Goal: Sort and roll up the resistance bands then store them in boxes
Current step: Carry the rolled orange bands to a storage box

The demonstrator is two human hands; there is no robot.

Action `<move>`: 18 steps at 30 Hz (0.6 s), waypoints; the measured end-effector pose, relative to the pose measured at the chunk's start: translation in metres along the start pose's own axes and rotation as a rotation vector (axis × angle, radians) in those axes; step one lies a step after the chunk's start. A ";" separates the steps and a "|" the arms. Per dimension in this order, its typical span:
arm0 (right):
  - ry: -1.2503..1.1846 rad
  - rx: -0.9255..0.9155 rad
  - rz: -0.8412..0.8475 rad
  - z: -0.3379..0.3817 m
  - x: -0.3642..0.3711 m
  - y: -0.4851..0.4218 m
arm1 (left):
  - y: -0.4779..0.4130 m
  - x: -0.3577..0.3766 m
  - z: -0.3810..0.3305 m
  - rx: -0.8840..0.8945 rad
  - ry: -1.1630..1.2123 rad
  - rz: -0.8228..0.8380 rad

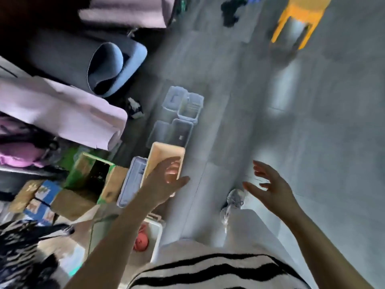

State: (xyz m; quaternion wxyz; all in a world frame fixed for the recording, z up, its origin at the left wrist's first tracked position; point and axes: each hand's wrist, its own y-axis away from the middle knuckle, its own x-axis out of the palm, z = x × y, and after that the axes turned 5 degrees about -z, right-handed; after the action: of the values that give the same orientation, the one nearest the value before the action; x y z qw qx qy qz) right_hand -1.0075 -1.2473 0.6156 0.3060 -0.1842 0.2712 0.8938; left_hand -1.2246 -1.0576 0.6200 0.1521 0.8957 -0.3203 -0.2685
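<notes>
Both arms are extended at lower centre; the right hand point(268, 188) is spread, the left hand point(166, 180) blurred, perhaps loosely curled.
</notes>
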 end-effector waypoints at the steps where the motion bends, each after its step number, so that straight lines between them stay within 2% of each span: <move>1: -0.003 0.010 -0.003 0.000 -0.017 -0.017 | -0.017 0.013 -0.017 -0.005 -0.021 0.001; 8: 0.017 -0.038 0.022 0.029 -0.118 -0.168 | -0.126 0.056 -0.114 0.037 -0.027 -0.086; 15: 0.018 -0.071 0.020 0.080 -0.149 -0.331 | -0.285 0.059 -0.194 -0.007 0.111 -0.166; 18: -0.028 -0.050 -0.018 0.112 -0.162 -0.404 | -0.369 0.058 -0.241 0.041 0.085 -0.100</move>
State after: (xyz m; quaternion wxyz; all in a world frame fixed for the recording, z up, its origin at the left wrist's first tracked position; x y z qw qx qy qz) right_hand -0.6432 -0.9841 0.6332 0.3131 -0.1819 0.2427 0.9000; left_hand -0.8661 -0.7953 0.6289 0.1336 0.9240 -0.2739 -0.2310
